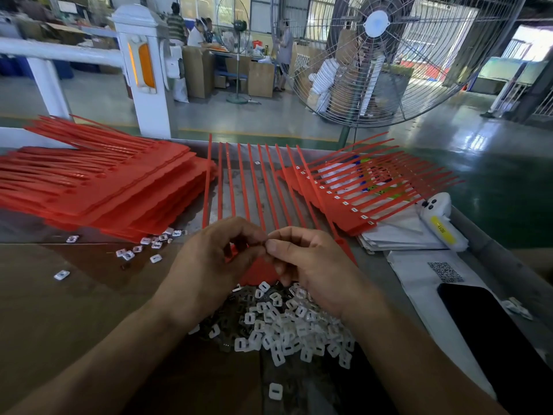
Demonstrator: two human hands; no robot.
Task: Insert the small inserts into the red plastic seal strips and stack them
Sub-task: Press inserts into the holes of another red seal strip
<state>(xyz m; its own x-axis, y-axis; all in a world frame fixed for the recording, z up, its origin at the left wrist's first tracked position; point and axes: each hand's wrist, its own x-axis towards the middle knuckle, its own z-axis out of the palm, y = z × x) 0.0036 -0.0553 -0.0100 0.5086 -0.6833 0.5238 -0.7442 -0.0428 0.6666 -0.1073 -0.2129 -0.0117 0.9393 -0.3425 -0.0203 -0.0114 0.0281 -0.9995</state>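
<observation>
Inserts (pixel 287 322) heaped at worktop (pixel 74 295) near edge. I see left hand (pixel 209 265) and right hand (pixel 311 265) fingertips meeting, pinching something small over a red strip sheet (pixel 257 187). Finished stack (pixel 359 199) right, unfilled stack (pixel 98 181) left, toward the far edge.

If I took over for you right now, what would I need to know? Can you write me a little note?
Left hand: fingers curled on the red strip sheet in front of you, steadying its near end.
Right hand: fingertips pinched together at the sheet's near end; whatever they hold is hidden.
White inserts: loose pile just below the hands, a few scattered to the left.
Done: finished sheets with inserts fitted lie stacked on the right.
Left: finish this sheet, stack it, then work through the big red pile on the left.
</observation>
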